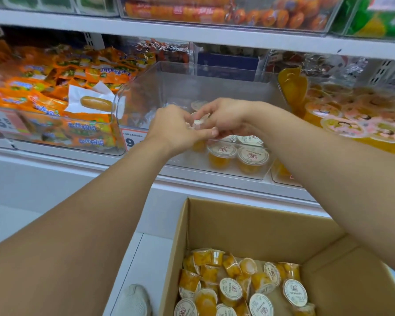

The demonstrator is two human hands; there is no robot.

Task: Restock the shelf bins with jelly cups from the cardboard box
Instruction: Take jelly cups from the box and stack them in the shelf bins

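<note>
At far left, orange snack packets (pixel 55 87) filled a clear bin (pixel 62 142) to its brim. Beside it, the clear middle bin (pixel 160 78) stood mostly bare, open room above its few jelly cups (pixel 252 156). Over its front edge the left hand (pixel 171 128) and right hand (pixel 224 116) met, fingers curled together around a jelly cup (pixel 200 123). Below right, the open cardboard box (pixel 249 226) held loose cups (pixel 242 286) low under its walls, beside a white shoe (pixel 132 302).

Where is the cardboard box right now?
The cardboard box sits at the lower right of the head view, below the shelf's clear bin, open-topped, beside a white shoe.
</note>
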